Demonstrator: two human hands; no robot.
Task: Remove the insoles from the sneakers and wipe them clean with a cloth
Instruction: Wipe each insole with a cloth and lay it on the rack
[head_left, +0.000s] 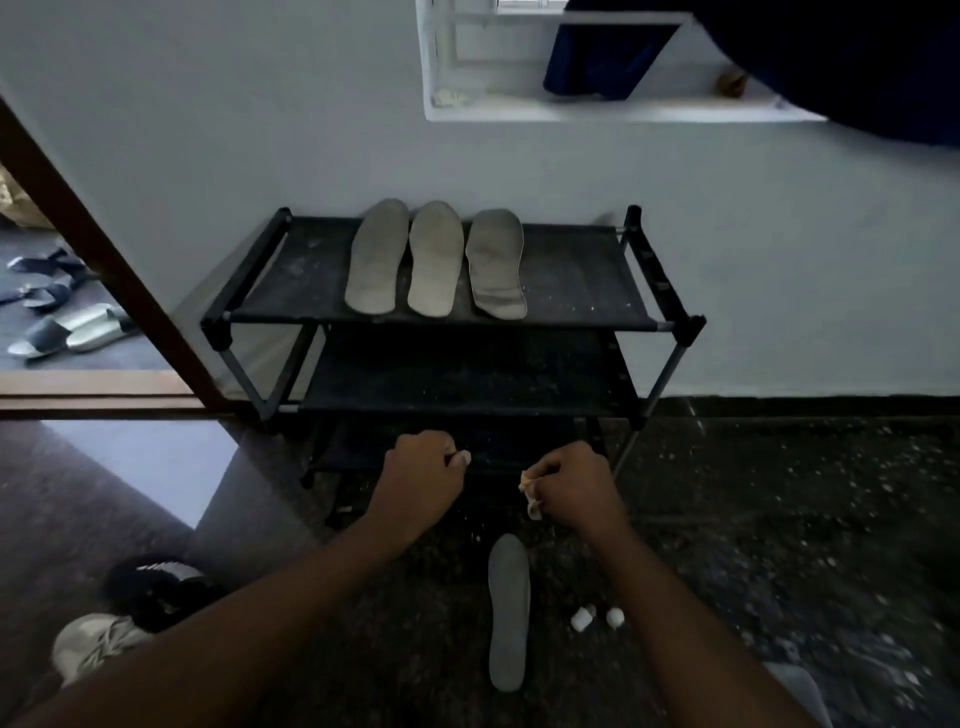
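Three pale grey insoles (435, 258) lie side by side on the top shelf of a black shoe rack (571, 291) against the wall. A fourth grey insole (508, 610) lies lengthwise on the dark floor between my forearms. My right hand (576, 483) is curled around a small crumpled beige cloth (531, 493), which sticks out on its left side. My left hand (423, 470) is curled into a fist in front of the rack's lowest shelf, and nothing shows in it. A black sneaker (156, 584) and a pale sneaker (93, 647) sit at the lower left.
Two small white objects (597, 618) lie on the floor right of the fourth insole. A brown door frame (104, 270) stands left of the rack, with sandals (72, 330) beyond it. A wall niche (597, 104) with dark fabric is above.
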